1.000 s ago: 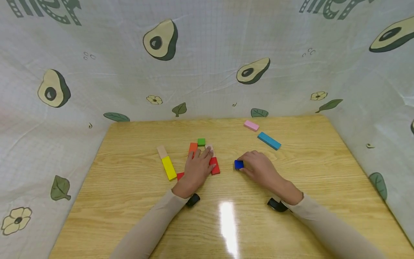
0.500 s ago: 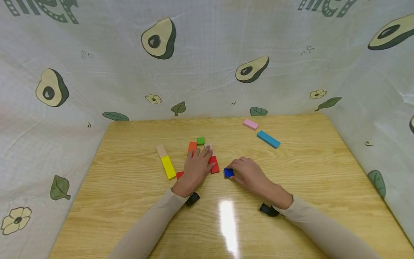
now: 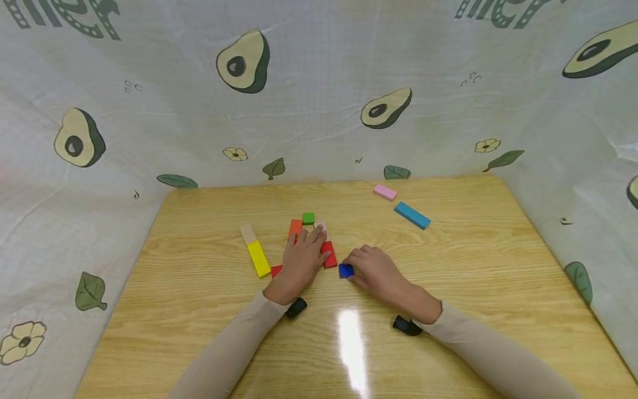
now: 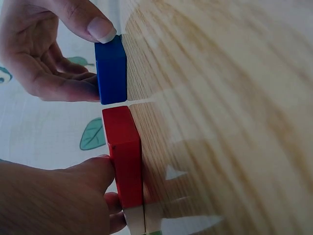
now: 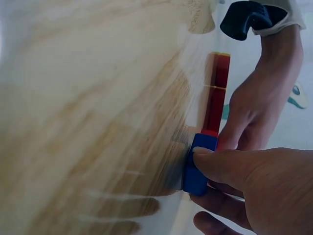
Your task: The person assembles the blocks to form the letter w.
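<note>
Between thumb and fingers, my right hand point(image 3: 376, 271) pinches a small dark blue block point(image 3: 345, 270) on the wooden table. The blue block is just off the near end of a red block point(image 3: 329, 255), with a narrow gap between them in the left wrist view. My left hand point(image 3: 301, 259) lies with fingers spread over a group of blocks. Its thumb point(image 4: 100, 169) touches the red block's side, and its fingertips reach a pale block point(image 3: 321, 226) beyond. An orange block point(image 3: 295, 226) shows past the fingers, and part of another red block point(image 3: 276, 270) shows beside the wrist; the hand hides what lies beneath.
A green block point(image 3: 308, 218) sits at the far end of the group. Left of it, a beige block point(image 3: 247, 233) and a yellow block point(image 3: 258, 259) form a line. Farther back right lie a pink block point(image 3: 385, 192) and a long light-blue block point(image 3: 412, 215). Patterned cloth point(image 3: 319, 111) surrounds the table.
My right hand has brought the dark blue block left and nearer to me, up close to the red block's near end. The left hand has stayed in place.
</note>
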Demonstrator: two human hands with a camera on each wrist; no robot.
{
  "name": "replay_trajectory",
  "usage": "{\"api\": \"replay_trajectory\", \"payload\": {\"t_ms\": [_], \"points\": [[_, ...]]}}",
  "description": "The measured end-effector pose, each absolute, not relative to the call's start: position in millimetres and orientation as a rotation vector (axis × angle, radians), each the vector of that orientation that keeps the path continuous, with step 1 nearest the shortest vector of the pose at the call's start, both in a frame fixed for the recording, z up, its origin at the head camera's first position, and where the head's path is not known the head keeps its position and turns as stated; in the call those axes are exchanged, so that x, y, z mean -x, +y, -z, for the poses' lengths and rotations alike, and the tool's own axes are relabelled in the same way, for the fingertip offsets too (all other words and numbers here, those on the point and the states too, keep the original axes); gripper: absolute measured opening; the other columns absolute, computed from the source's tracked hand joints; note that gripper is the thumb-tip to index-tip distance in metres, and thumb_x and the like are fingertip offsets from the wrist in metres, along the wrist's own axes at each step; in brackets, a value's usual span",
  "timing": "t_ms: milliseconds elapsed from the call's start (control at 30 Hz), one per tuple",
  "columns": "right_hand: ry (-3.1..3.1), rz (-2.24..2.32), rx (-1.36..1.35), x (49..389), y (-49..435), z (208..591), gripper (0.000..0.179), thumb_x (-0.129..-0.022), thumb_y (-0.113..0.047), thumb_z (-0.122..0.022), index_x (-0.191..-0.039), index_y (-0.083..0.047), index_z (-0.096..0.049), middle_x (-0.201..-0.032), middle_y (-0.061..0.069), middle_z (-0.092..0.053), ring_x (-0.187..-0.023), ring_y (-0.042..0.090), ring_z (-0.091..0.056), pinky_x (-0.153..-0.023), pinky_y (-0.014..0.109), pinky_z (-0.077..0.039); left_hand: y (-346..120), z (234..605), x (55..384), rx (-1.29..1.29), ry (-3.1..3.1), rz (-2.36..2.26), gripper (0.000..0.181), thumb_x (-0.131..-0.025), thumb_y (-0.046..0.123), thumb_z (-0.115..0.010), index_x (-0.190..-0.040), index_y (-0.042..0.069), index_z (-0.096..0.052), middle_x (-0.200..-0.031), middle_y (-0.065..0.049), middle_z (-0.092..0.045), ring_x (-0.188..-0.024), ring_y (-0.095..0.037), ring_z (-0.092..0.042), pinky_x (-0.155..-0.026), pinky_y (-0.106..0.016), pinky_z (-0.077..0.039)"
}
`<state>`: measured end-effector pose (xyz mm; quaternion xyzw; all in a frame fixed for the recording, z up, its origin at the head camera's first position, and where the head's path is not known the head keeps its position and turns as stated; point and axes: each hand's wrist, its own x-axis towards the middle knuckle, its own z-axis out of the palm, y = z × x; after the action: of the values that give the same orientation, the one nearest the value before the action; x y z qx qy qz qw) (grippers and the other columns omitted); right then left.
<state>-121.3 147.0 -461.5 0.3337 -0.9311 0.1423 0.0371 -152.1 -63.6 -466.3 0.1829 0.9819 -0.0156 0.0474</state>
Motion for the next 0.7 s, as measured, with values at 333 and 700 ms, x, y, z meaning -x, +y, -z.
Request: {"api": "replay_trajectory", "payload": {"t_ms": [333,700], "points": [[-2.83,-0.427,-1.023,119.7,143.4,464.2,0.029,-0.086,-0.017,-0.09,-0.11,-0.007,-0.078,-0.109,0.005,-0.076,-0.103,0.026,-0.068,-0.091,0.044,-0.057,-63.4,465.9,150.2,-0.55,3.003,0.05,0.06,-0.11,0.048,-0.051,-0.163,0.02,-0.046,-0.17,0.002,-0.039,-0.146,-0.03,-0.044,-0.12,-0.05,-0.035],[-2.883,-0.491,-0.972,120.3,147.5,460.7,0.035,-0.091,-0.023,-0.086,-0.12,-0.007,-0.076,-0.12,0.007,-0.073,-0.112,0.028,-0.066,-0.099,0.048,-0.055,-62.6,467.7,150.4,-0.539,2.998,0.082,0.06,-0.11,0.049,-0.051,-0.163,0.021,-0.046,-0.17,0.004,-0.039,-0.148,-0.029,-0.044,-0.12,-0.05,-0.036]]}}
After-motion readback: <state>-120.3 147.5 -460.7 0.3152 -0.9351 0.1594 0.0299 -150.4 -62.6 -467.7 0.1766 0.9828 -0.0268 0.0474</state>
